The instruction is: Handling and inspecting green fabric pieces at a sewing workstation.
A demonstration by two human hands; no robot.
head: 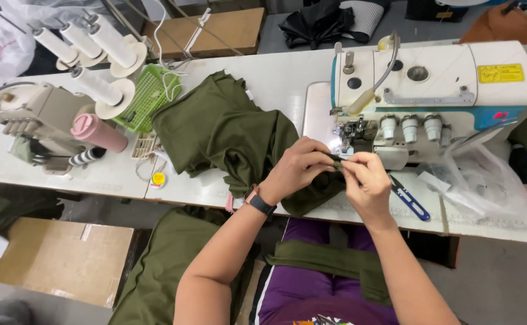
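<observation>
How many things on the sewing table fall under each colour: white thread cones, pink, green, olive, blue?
White thread cones: 4
Pink tumbler: 1
Green plastic basket: 1
Olive fabric, pinched by left hand and right hand: 1
Blue thread snips: 1
Total: 8

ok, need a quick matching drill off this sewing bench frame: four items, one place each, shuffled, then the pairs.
Items:
1. green basket
2. blue-handled snips
3. pink tumbler
4. olive fabric

Places:
A. pinched between left hand and right hand at the machine's needle area
B. lying on its side at the beige machine, far left
C. on the table just right of the right hand
D. below the white thread cones

Pairs: 1-D, 2-C, 3-B, 4-A
</observation>
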